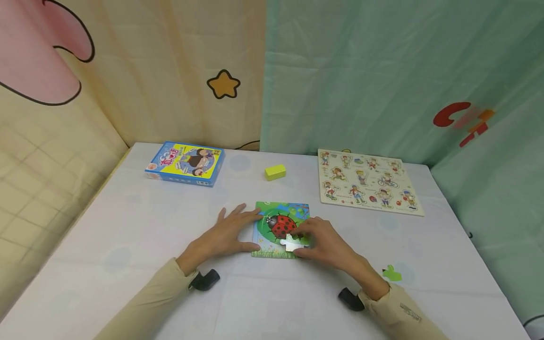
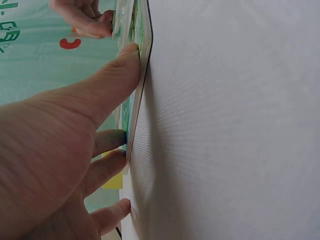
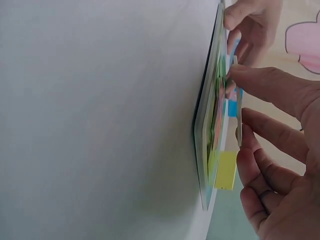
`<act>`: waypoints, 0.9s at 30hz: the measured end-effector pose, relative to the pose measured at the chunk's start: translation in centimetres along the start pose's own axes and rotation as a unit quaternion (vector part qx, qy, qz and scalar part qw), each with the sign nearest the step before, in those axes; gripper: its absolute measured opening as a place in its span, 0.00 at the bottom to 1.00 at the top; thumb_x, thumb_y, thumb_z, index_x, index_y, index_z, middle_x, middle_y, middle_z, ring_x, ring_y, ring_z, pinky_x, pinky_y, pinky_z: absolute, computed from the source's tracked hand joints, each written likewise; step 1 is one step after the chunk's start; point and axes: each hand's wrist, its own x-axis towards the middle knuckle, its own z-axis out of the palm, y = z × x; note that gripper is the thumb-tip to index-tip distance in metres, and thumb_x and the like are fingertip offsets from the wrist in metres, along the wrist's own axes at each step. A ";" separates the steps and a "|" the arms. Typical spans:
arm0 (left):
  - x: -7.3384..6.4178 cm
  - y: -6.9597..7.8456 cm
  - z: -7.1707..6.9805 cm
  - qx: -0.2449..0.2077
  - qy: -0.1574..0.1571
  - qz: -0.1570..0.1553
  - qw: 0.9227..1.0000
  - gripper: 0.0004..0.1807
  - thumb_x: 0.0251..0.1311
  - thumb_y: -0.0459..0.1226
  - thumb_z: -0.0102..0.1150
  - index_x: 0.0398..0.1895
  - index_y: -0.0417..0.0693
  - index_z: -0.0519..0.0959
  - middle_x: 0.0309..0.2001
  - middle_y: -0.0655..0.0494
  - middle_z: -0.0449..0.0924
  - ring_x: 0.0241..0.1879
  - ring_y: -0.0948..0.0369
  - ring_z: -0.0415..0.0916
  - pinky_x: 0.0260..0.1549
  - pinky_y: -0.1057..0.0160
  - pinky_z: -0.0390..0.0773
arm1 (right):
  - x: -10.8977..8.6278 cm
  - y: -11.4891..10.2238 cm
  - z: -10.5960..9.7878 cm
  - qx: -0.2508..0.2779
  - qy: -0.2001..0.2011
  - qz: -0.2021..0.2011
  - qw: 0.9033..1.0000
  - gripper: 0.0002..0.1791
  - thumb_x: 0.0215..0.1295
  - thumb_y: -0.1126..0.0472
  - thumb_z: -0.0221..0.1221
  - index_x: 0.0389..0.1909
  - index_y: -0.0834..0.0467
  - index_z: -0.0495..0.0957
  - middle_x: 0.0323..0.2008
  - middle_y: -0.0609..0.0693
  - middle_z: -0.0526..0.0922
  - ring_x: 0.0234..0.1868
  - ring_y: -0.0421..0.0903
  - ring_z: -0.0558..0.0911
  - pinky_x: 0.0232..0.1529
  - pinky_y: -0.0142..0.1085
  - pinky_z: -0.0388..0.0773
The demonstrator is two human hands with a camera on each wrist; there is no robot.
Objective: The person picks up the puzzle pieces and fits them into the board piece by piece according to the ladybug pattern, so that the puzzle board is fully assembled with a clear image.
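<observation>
A square ladybug jigsaw puzzle (image 1: 269,248) lies in front of me, its red ladybug in a green circle. My left hand (image 1: 227,232) is spread along its left side, the thumb (image 2: 131,62) pressing on the board's edge and the fingers extended at the far left corner. Over the puzzle's lower right, my right hand (image 1: 325,243) pinches a thin jigsaw piece (image 3: 239,117) between thumb and fingertips. In the right wrist view the piece appears edge-on, raised off the puzzle's surface. A pale piece-shaped patch (image 1: 292,243) shows between these fingertips in the head view.
A loose green piece (image 1: 392,273) lies beside my right wrist. Farther back are a yellow block (image 1: 275,172), a blue and yellow box (image 1: 187,163) at left, and a wooden peg board (image 1: 365,182) with sports figures at right. Curtains (image 1: 340,71) hang behind the white-covered table.
</observation>
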 end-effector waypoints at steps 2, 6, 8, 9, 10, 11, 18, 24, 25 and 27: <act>0.0 0.1 -0.1 -0.002 0.000 0.001 1.000 0.44 0.54 0.55 0.72 0.74 0.55 0.67 0.77 0.55 0.59 0.80 0.44 0.41 0.71 0.27 0.35 | 0.3 -0.3 0.2 0.002 -0.002 0.000 1.000 0.19 0.54 0.56 0.74 0.48 0.54 0.87 0.46 0.47 0.86 0.51 0.48 0.78 0.55 0.50 0.72; 0.0 0.1 -0.1 -0.003 -0.002 0.002 1.000 0.44 0.54 0.55 0.71 0.74 0.54 0.67 0.78 0.55 0.59 0.80 0.43 0.41 0.71 0.27 0.35 | 0.8 -0.9 0.5 -0.002 -0.011 -0.007 1.000 0.19 0.54 0.56 0.74 0.48 0.54 0.87 0.46 0.48 0.86 0.51 0.49 0.78 0.54 0.49 0.72; 0.0 0.1 -0.1 -0.003 -0.002 0.004 1.000 0.44 0.54 0.55 0.71 0.74 0.54 0.67 0.78 0.55 0.59 0.80 0.43 0.41 0.71 0.27 0.35 | 0.9 -1.1 0.7 -0.006 -0.015 -0.009 1.000 0.19 0.54 0.56 0.74 0.47 0.54 0.87 0.45 0.48 0.86 0.51 0.48 0.79 0.53 0.48 0.71; 0.0 0.1 -0.1 -0.002 -0.002 0.004 1.000 0.44 0.54 0.55 0.71 0.74 0.55 0.66 0.78 0.55 0.59 0.80 0.43 0.41 0.71 0.27 0.35 | 1.0 -1.1 0.8 -0.009 -0.017 -0.011 1.000 0.19 0.54 0.56 0.74 0.47 0.54 0.87 0.45 0.48 0.86 0.50 0.48 0.79 0.53 0.47 0.72; 0.0 0.1 -0.1 -0.002 -0.002 0.005 1.000 0.44 0.54 0.55 0.71 0.74 0.55 0.66 0.78 0.55 0.59 0.80 0.44 0.40 0.71 0.27 0.35 | 1.0 -1.1 0.9 -0.013 -0.020 -0.011 1.000 0.19 0.54 0.56 0.74 0.48 0.54 0.87 0.45 0.48 0.85 0.50 0.48 0.79 0.52 0.47 0.72; 0.0 0.1 -0.1 -0.002 -0.003 0.005 1.000 0.44 0.54 0.55 0.71 0.74 0.55 0.66 0.78 0.55 0.59 0.80 0.44 0.40 0.71 0.27 0.34 | 1.1 -1.1 1.0 -0.018 -0.022 -0.012 1.000 0.19 0.54 0.56 0.74 0.48 0.54 0.87 0.45 0.48 0.85 0.50 0.47 0.79 0.52 0.47 0.72; 0.1 0.0 -0.1 -0.001 -0.005 0.003 1.000 0.44 0.54 0.55 0.71 0.74 0.55 0.66 0.78 0.56 0.58 0.80 0.44 0.40 0.70 0.26 0.34 | 1.2 -0.9 1.3 -0.035 -0.033 -0.015 0.999 0.21 0.54 0.55 0.74 0.50 0.56 0.87 0.44 0.49 0.84 0.49 0.47 0.79 0.49 0.45 0.73; 0.0 0.0 -0.2 -0.001 -0.005 0.002 1.000 0.44 0.55 0.55 0.71 0.74 0.55 0.66 0.78 0.55 0.58 0.80 0.43 0.40 0.70 0.26 0.34 | 1.5 -1.1 1.3 -0.042 -0.028 -0.013 0.999 0.20 0.53 0.55 0.75 0.46 0.57 0.88 0.43 0.48 0.85 0.47 0.47 0.80 0.51 0.46 0.74; 0.0 0.0 -0.2 -0.001 -0.005 0.002 1.000 0.44 0.55 0.56 0.71 0.74 0.55 0.66 0.78 0.55 0.58 0.80 0.43 0.40 0.70 0.26 0.34 | 1.5 -1.1 1.3 -0.042 -0.027 -0.011 0.999 0.19 0.52 0.55 0.75 0.46 0.57 0.88 0.42 0.48 0.85 0.47 0.47 0.80 0.51 0.46 0.74; 0.0 0.1 -0.2 -0.001 -0.006 0.002 1.000 0.44 0.55 0.56 0.71 0.74 0.55 0.66 0.78 0.55 0.58 0.80 0.43 0.40 0.70 0.26 0.34 | 1.6 -1.1 1.4 -0.041 -0.026 -0.009 0.999 0.19 0.51 0.55 0.75 0.44 0.57 0.89 0.42 0.48 0.84 0.47 0.47 0.80 0.51 0.45 0.74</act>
